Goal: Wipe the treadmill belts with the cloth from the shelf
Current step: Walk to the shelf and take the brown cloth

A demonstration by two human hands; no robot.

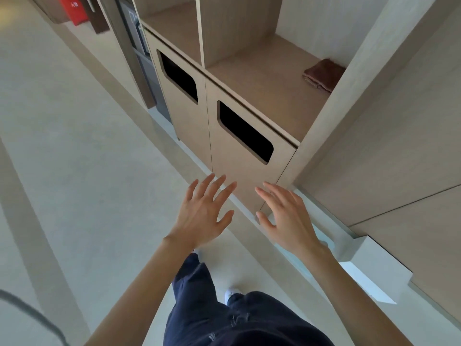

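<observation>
I am holding my left hand (202,213) and right hand (287,216) out side by side, close but apart, in front of the lower cabinet door (234,168). The folded brown cloth (323,74) is lying well beyond them, up and to the right, at the right end of the open shelf (262,83), partly hidden by the side panel (349,101). Both arms are stretching forward, palms facing down, fingers spread and nearly straight, gripping nothing.
</observation>
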